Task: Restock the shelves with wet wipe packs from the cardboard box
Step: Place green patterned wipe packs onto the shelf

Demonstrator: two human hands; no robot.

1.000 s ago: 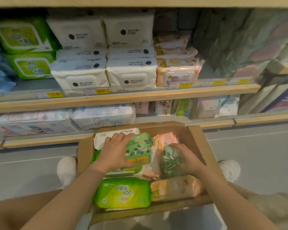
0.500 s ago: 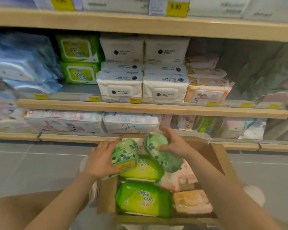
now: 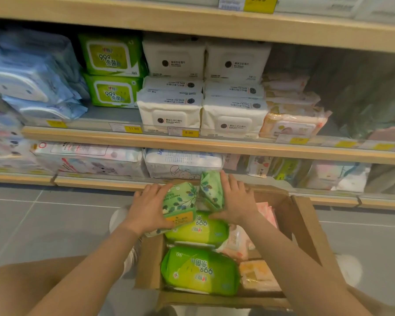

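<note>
Gripping leaf-print pack [image 3: 180,204]: left hand [image 3: 147,208] | right hand [image 3: 236,199] holds second pack [image 3: 211,190]

Open brown cardboard box [image 3: 303,226] set on the floor below the shelves [image 3: 192,144], two leaf-printed green wet wipe packs [image 3: 180,201] held tilted above its far end, two bright green packs [image 3: 201,270] laid flat inside, peach packs [image 3: 258,274] at right.

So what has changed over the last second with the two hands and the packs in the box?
Each hand took a leaf-print pack and lifted it out: the left hand holds the flat one, the right hand the crumpled one, both raised toward the lower shelf. The green 999 packs stayed in the cardboard box.
</note>
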